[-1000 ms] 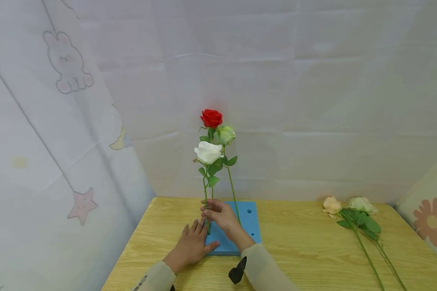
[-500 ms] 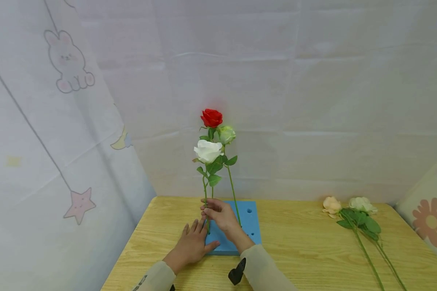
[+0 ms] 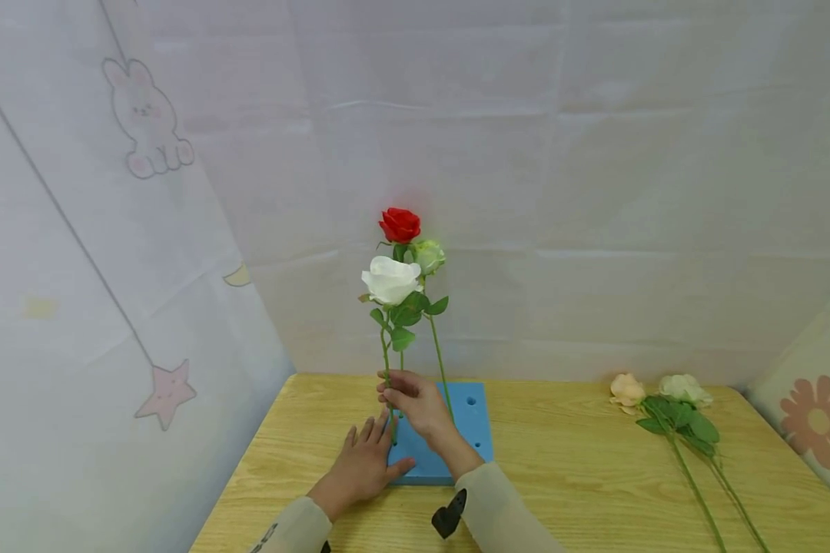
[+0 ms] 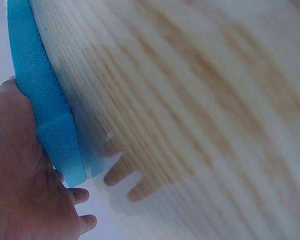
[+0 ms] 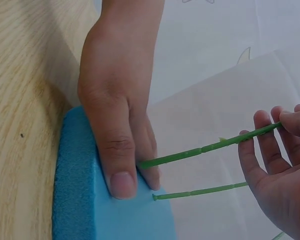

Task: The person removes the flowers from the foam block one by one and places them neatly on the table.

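Grip: right hand (image 3: pixel 418 405) pinching the white rose (image 3: pixel 391 281) by its green stem (image 5: pixel 200 151); left hand (image 3: pixel 362 462) spread, thumb on blue foam block (image 3: pixel 432 463) | Place: white rose upright, stem foot at a hole near the block's left edge | Behind: red rose (image 3: pixel 400 225), pale green rose (image 3: pixel 429 257) | Writing: dark marks (image 3: pixel 267 535) on left sleeve (image 3: pixel 300 524), too small to read

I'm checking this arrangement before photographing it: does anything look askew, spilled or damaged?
One mild thing: the pale green rose leans left in the head view, toward the red rose, whereas the white rose in the right hand stands nearer upright. No spill or damage shows.
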`<state>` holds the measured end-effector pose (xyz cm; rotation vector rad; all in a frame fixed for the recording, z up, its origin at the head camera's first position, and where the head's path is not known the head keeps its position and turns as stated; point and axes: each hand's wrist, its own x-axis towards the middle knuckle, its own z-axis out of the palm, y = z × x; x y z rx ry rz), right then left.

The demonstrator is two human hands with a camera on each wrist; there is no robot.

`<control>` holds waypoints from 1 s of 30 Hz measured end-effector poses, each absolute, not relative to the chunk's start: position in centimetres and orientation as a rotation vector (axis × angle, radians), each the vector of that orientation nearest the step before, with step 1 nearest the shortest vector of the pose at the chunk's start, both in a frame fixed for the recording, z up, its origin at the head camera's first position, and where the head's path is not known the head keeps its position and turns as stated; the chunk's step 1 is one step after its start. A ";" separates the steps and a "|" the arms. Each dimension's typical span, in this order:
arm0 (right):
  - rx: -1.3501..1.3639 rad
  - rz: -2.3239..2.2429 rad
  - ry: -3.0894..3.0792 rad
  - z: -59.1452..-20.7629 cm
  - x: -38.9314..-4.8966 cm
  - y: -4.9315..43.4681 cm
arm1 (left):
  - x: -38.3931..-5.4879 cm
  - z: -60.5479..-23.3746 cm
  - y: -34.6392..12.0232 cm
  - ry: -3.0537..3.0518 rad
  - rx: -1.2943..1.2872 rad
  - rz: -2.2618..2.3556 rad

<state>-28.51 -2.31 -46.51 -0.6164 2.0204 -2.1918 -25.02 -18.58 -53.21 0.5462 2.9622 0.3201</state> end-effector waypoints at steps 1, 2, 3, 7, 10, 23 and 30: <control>-0.623 -2.195 2.020 -46.4 -28.5 -2.3 | -24.9 -53.0 -18.6 2.961 0.545 0.328; -0.628 -2.199 2.019 -46.2 -28.5 -2.3 | -24.9 -52.9 -18.6 2.962 0.549 0.338; -0.635 -2.205 2.015 -46.0 -28.4 -2.3 | -24.8 -52.8 -18.6 2.963 0.549 0.337; -0.646 -2.215 2.005 -45.4 -28.2 -2.1 | -24.8 -52.8 -18.6 2.965 0.553 0.338; -0.647 -2.214 2.000 -45.1 -28.1 -2.0 | -24.9 -53.0 -18.6 2.969 0.557 0.342; -0.685 -2.217 1.954 -43.5 -27.2 -0.6 | -25.6 -54.2 -19.0 2.995 0.581 0.353; -0.715 -2.154 2.035 -42.8 -26.5 0.7 | -25.5 -53.9 -18.8 2.997 0.573 0.345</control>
